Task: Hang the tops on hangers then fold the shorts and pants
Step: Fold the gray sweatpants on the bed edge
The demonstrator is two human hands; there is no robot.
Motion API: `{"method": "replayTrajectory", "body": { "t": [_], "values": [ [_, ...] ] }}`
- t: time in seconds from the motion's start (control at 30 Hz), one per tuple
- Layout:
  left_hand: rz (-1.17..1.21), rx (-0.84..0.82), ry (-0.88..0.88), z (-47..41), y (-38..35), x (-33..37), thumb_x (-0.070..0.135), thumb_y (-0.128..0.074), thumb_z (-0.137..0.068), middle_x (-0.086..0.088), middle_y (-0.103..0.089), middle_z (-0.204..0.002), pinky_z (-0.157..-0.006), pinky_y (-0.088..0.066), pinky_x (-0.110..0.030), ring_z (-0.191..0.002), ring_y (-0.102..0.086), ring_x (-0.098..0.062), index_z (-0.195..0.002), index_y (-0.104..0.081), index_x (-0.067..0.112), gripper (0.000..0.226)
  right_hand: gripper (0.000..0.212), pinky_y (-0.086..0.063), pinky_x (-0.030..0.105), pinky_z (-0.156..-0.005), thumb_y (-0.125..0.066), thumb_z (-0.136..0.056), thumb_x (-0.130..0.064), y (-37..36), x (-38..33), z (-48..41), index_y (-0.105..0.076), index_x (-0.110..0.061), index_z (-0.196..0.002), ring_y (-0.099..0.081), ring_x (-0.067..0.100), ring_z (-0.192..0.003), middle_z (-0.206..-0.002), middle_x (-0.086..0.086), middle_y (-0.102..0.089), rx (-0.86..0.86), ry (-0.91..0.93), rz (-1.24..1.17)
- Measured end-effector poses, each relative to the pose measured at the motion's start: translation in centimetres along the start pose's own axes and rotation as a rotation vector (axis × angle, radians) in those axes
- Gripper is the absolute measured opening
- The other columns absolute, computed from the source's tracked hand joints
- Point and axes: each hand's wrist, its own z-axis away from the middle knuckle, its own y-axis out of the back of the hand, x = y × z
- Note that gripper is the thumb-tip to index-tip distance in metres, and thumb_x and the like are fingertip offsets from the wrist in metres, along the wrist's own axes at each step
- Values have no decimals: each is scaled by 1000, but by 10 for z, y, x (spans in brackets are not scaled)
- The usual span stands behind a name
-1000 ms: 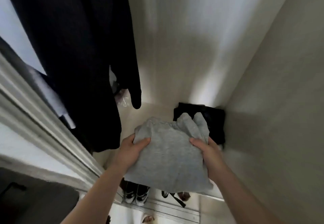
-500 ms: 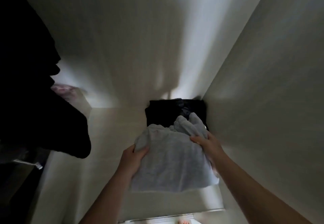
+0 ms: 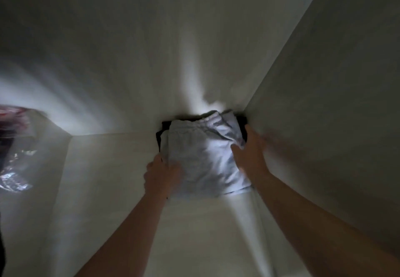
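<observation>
The folded grey garment (image 3: 205, 157) is held in the far right corner of the shelf (image 3: 104, 190), over a black folded garment (image 3: 160, 138). Its near-left edge is gripped by the left hand (image 3: 162, 177), and its right side is clasped by the right hand (image 3: 252, 153) — thumb on top. A crinkled plastic bag (image 3: 15, 175) is seen at far left, well apart.

Our bare forearms reach forward, the left from 7 o'clock and the right from 4 o'clock. Our left hand (image 3: 162, 175) grips the grey garment (image 3: 205, 157) at its 8 o'clock edge. Our right hand (image 3: 251, 153) holds its 3 o'clock edge, thumb on top.
</observation>
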Motion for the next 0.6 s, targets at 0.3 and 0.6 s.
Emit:
{"method": "replayTrajectory", "body": {
  "t": [0.3, 0.6],
  "values": [
    [-495, 172, -550, -31, -68, -8, 45, -40, -102, -2, -4, -168, -123, -9, -51, -154, -3, -30, -157, -15, 40, 61, 59, -12, 72, -114, -29, -101, -58, -74, 43, -8, -5, -52, -155, 14, 31, -153, -166, -3, 22, -87, 222, 539],
    [-622, 254, -578, -107, -103, -40, 64, -6, -99, 12, 39, -156, -115, 26, -38, -153, 16, -22, -152, 19, 49, 61, 67, 1, 69, -115, -1, -91, -74, -132, 86, -60, 28, -51, -147, 10, 28, -153, -167, 1, 14, -61, 240, 560]
  ]
}}
